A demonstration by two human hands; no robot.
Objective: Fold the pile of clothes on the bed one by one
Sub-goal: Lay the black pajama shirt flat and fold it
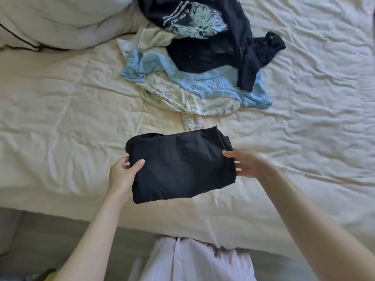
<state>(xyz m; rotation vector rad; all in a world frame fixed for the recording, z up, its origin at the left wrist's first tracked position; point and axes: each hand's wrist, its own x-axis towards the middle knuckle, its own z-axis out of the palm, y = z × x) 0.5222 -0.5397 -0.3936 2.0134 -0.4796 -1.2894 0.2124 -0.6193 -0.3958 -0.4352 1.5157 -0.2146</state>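
Both hands point(121, 175) point(246, 164) pinch the folded black cloth bundle point(180, 165) by its side edges; best kept level, layers together.

A black garment point(180, 165), folded into a thick rectangle, is near the front edge of the bed point(60, 118). Behind it lies the unfolded pile point(203, 63): dark navy pieces over a light blue knit and a cream printed cloth
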